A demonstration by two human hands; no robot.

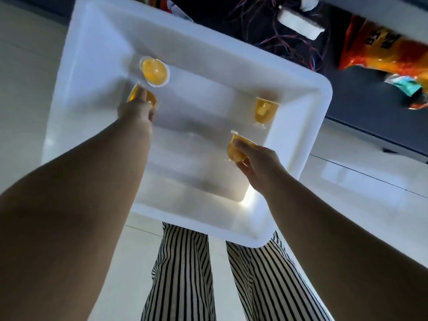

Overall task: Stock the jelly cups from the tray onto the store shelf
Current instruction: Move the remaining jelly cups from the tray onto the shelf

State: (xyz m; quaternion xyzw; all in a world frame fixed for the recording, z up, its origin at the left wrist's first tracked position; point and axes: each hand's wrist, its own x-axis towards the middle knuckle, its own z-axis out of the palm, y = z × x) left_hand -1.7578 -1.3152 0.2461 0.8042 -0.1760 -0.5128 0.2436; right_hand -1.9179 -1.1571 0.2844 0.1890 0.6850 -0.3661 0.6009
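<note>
Both forearms reach down from the camera into the white tray, which sits on the pale floor above the person's striped trousers.

By my judgement the step in hand is the picking up: 2 jelly cups are being taken at once. The left hand has its fingers curled over a jelly cup at the left wall of the tray, but I cannot tell if this cup is already lifted. The right hand pinches a second jelly cup between thumb and fingers, near the right wall.

2 more cups are loose in the tray: one lying with its lid up, just beside the left hand, and one standing near the right wall, just beyond the right hand. So the tray is almost emptied, with 4 cups visible in total.

The next move calls for raising both hands out over the tray walls and carrying the cups to the shelf. The dark shelf lies at the upper right, with orange snack bags and some tangled wires on or behind it. These bags may take the place where the cups should go; a free spot I cannot see from here.
</note>
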